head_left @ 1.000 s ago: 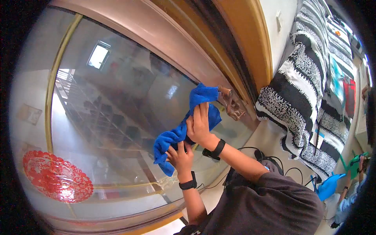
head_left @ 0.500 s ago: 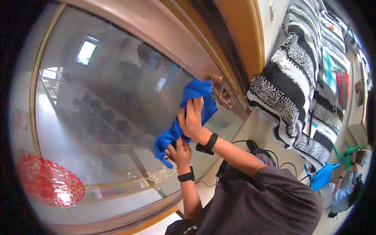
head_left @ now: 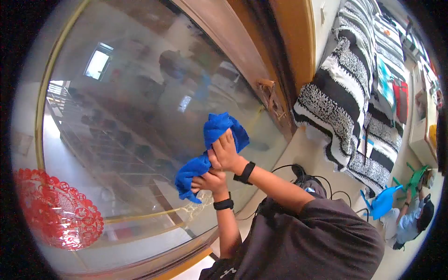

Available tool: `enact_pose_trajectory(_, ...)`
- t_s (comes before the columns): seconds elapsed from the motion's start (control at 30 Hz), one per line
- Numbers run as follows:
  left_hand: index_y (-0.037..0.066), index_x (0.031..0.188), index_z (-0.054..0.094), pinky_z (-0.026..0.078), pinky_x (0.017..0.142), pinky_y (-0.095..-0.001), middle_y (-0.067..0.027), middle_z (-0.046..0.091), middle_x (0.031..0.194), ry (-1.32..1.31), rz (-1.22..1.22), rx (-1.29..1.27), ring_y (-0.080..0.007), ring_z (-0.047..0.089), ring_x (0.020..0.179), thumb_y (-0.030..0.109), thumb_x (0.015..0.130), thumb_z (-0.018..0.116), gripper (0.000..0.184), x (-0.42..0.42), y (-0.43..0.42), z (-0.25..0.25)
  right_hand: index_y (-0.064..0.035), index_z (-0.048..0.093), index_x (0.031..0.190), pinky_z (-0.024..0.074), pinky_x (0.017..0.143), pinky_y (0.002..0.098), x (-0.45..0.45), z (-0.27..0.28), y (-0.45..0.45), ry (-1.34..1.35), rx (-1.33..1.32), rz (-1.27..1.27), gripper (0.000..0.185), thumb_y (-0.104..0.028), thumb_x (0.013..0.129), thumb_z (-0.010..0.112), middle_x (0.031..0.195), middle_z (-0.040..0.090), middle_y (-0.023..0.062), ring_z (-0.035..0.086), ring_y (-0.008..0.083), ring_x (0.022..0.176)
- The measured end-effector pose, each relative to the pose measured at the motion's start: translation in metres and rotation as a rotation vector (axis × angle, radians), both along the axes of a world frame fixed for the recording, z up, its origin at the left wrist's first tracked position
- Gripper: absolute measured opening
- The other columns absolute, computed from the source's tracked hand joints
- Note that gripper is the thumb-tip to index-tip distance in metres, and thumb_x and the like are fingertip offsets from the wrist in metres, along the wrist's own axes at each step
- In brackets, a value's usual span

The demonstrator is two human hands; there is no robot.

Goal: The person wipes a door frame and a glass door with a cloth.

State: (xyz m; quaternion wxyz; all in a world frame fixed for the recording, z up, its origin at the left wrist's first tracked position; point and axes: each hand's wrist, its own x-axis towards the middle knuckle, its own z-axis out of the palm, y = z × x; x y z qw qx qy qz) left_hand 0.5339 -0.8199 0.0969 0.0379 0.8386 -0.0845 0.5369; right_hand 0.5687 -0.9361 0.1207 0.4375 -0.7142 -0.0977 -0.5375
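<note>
Glass door [head_left: 135, 140] | cloth [head_left: 218, 126] in left hand [head_left: 213, 181], right hand [head_left: 227, 156] | door contact unclear

A black-and-white striped cover [head_left: 329, 98] hangs in folds, a red item [head_left: 400, 100] on it. Near a blue stool [head_left: 383, 204] and a green stool [head_left: 413, 180] is a person [head_left: 411, 219] in pale blue.

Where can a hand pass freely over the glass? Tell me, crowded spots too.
Bare glass lies broadly between the red paper-cut and the blue cloth, and more narrowly between the cloth and the brown handle. It is crowded at the cloth, where both hands grip.
</note>
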Motion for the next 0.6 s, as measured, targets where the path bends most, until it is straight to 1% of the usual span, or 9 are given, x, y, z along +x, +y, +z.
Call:
enact_pose_trajectory(0.03,0.004,0.124,0.054,0.017,0.101,-0.0583,-0.0268,0.040,0.137,0.052,-0.099,-0.054,-0.0483,0.031,0.125,0.038,0.094,0.044,0.047,-0.002,-0.008,0.002,0.0078,0.054,0.114,0.0324,0.101,0.0573,0.000,-0.001,-0.007,-0.001,0.012,-0.032,0.051,-0.020,0.072,0.059,0.125,0.047,0.0312,0.045,0.0493,0.116)
enact_pose_trajectory(0.07,0.003,0.126,0.052,0.015,0.102,-0.0601,-0.0277,0.039,0.139,0.052,-0.061,-0.013,-0.0495,0.031,0.125,0.036,0.094,0.043,0.047,-0.001,-0.008,-0.007,0.0088,0.054,0.112,0.0311,0.102,0.0570,0.000,-0.001,-0.010,-0.011,0.018,-0.062,0.048,-0.021,0.074,0.059,0.122,0.047,0.0315,0.045,0.0492,0.115)
enact_pose_trajectory(0.13,0.000,0.126,0.052,0.014,0.105,-0.0592,-0.0288,0.039,0.138,0.152,-0.115,-0.096,-0.0489,0.030,0.128,0.034,0.093,0.043,0.048,-0.006,-0.016,0.009,0.0110,0.050,0.115,0.0272,0.105,0.0576,-0.006,0.013,-0.007,0.110,0.130,-0.050,0.049,-0.020,0.078,0.057,0.123,0.044,0.0330,0.041,0.0510,0.116)
enact_pose_trajectory(0.27,-0.004,0.123,0.053,0.013,0.108,-0.0578,-0.0293,0.040,0.138,0.172,-0.253,-0.096,-0.0480,0.030,0.130,0.031,0.093,0.042,0.048,-0.006,-0.022,0.058,0.0129,0.043,0.120,0.0228,0.108,0.0586,-0.008,0.051,-0.009,0.143,0.292,-0.031,0.050,-0.020,0.083,0.055,0.126,0.039,0.0349,0.036,0.0527,0.119)
enact_pose_trajectory(0.33,-0.003,0.114,0.059,0.026,0.098,-0.0529,-0.0285,0.048,0.127,0.073,-0.366,0.016,-0.0453,0.041,0.116,0.027,0.089,0.042,0.042,-0.002,-0.032,0.092,0.0128,0.039,0.123,0.0208,0.108,0.0596,-0.008,0.063,-0.019,0.180,0.231,-0.042,0.051,-0.019,0.085,0.053,0.128,0.036,0.0354,0.034,0.0532,0.120)
enact_pose_trajectory(0.4,-0.004,0.116,0.058,0.025,0.100,-0.0531,-0.0293,0.047,0.129,0.103,-0.429,0.047,-0.0459,0.041,0.116,0.028,0.089,0.042,0.045,0.002,-0.042,0.117,0.0122,0.040,0.122,0.0220,0.108,0.0586,-0.003,0.064,-0.033,0.190,0.244,-0.025,0.051,-0.021,0.086,0.054,0.127,0.037,0.0357,0.034,0.0535,0.120)
enact_pose_trajectory(0.47,-0.004,0.118,0.057,0.024,0.101,-0.0534,-0.0296,0.046,0.131,0.137,-0.387,0.139,-0.0467,0.039,0.119,0.031,0.090,0.044,0.047,0.005,-0.053,0.133,0.0113,0.041,0.122,0.0235,0.109,0.0566,0.001,0.059,-0.043,0.200,0.207,0.005,0.052,-0.023,0.086,0.054,0.128,0.038,0.0352,0.034,0.0532,0.121)
enact_pose_trajectory(0.53,-0.003,0.120,0.057,0.021,0.104,-0.0555,-0.0291,0.042,0.136,0.185,-0.293,0.219,-0.0487,0.035,0.123,0.033,0.091,0.046,0.048,0.003,-0.068,0.134,0.0096,0.043,0.122,0.0255,0.109,0.0546,0.006,0.049,-0.052,0.169,0.209,0.006,0.051,-0.025,0.086,0.054,0.129,0.039,0.0332,0.036,0.0519,0.122)
enact_pose_trajectory(0.6,-0.002,0.123,0.056,0.021,0.104,-0.0560,-0.0288,0.039,0.138,0.160,-0.371,0.155,-0.0489,0.033,0.124,0.033,0.091,0.048,0.048,0.012,-0.080,0.120,0.0079,0.046,0.120,0.0264,0.108,0.0543,0.012,0.045,-0.060,0.063,0.136,-0.031,0.049,-0.026,0.086,0.054,0.130,0.040,0.0310,0.037,0.0503,0.122)
